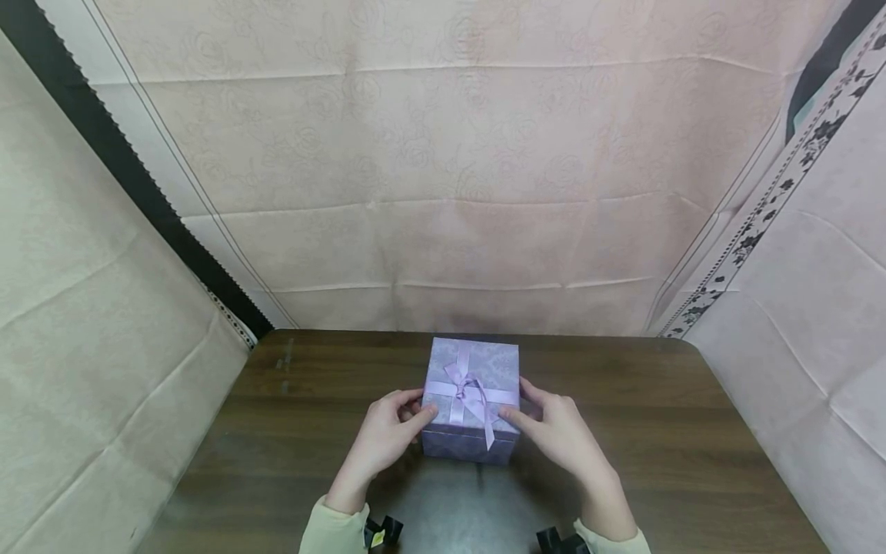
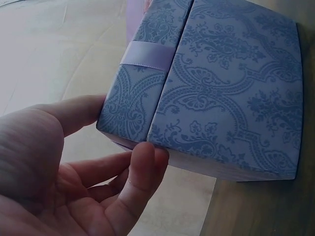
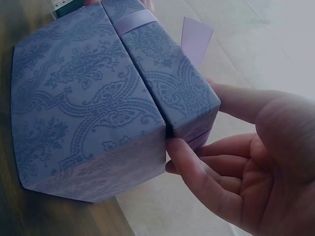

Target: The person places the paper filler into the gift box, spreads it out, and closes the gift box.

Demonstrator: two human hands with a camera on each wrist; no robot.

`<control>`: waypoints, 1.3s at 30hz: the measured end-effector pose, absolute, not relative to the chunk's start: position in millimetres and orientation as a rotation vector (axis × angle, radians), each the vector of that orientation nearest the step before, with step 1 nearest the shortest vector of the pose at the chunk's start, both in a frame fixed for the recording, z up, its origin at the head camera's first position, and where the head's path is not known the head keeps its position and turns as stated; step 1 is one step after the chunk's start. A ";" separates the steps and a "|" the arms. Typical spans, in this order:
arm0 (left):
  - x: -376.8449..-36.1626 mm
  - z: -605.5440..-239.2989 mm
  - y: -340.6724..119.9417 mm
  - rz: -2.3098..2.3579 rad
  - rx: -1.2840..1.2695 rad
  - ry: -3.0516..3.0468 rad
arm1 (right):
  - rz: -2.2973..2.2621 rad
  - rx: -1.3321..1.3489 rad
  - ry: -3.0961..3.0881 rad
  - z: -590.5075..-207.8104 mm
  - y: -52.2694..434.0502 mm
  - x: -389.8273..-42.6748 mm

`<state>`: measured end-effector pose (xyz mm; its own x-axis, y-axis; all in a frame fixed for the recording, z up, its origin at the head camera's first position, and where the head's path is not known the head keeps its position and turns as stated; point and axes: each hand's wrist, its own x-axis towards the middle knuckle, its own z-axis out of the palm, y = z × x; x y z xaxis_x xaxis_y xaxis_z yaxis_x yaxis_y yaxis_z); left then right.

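A lavender patterned gift box [image 1: 471, 445] sits on the brown table, its lid [image 1: 443, 362] tied with a light purple ribbon bow [image 1: 467, 387]. My left hand [image 1: 389, 427] pinches the lid's left side, thumb on the top near the front corner and fingers along the side. Opposite it, my right hand [image 1: 557, 427] holds the lid's right side in the same way. In the right wrist view a narrow dark gap shows between lid and base, with a fingertip [image 3: 177, 146] right at it. The left wrist view also shows fingers at the seam. The box's inside is hidden.
The wooden table [image 1: 311, 431] extends on both sides of the box, its far edge just behind it. Pale cloth sheets [image 1: 471, 154] hang behind the table and on both sides. Black wrist devices [image 1: 383, 531] sit by the light green sleeves [image 1: 335, 529].
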<state>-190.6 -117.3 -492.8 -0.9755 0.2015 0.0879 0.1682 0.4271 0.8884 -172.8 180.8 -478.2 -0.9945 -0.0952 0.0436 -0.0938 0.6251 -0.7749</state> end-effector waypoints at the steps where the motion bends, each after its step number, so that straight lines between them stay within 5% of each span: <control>1: -190.5 -492.9 -117.4 1.629 0.342 2.624 | -1.347 -0.168 2.836 -478.8 181.0 -173.0; 39: -190.4 -493.2 -124.0 1.479 0.375 2.666 | -1.252 -0.227 2.787 -479.8 185.5 -172.8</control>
<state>-190.4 -124.0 -493.2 -0.9678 0.2452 0.0566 0.1778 0.5074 0.8432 -172.8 185.5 -479.8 -0.9860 -0.1664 -0.0100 -0.1031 0.6555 -0.7481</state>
